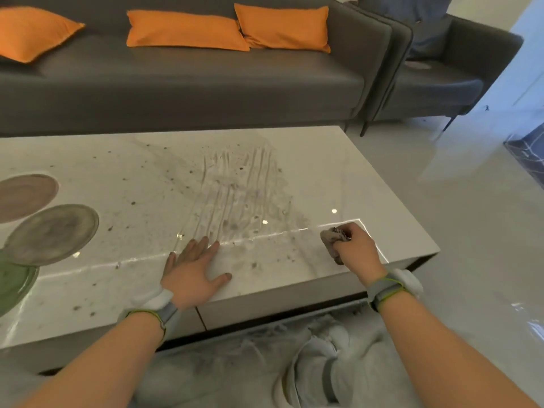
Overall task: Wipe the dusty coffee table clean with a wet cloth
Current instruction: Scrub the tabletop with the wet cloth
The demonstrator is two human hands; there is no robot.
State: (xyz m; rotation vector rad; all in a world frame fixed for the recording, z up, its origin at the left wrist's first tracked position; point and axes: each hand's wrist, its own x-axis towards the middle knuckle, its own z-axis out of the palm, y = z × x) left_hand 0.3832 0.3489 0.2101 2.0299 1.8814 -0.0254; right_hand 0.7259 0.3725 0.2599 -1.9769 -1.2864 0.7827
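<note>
A white marble coffee table (pixel 318 160) fills the middle of the head view. Grey dust and dark specks cover its centre, with streaks (pixel 238 189) dragged through it. My left hand (pixel 192 272) lies flat on the tabletop near the front edge, fingers spread and straight. My right hand (pixel 357 248) grips a crumpled brownish cloth (pixel 331 238) near the table's front right corner, with the cloth bunched on the surface. Both wrists wear grey bands.
Three round coasters, two brownish (pixel 54 234) (pixel 25 195) and one green (pixel 13 282), lie at the table's left end. A grey sofa (pixel 176 83) with orange cushions (pixel 182 30) stands behind the table, an armchair (pixel 435 83) at the right. Dust and a grey shoe (pixel 318 363) are on the floor below.
</note>
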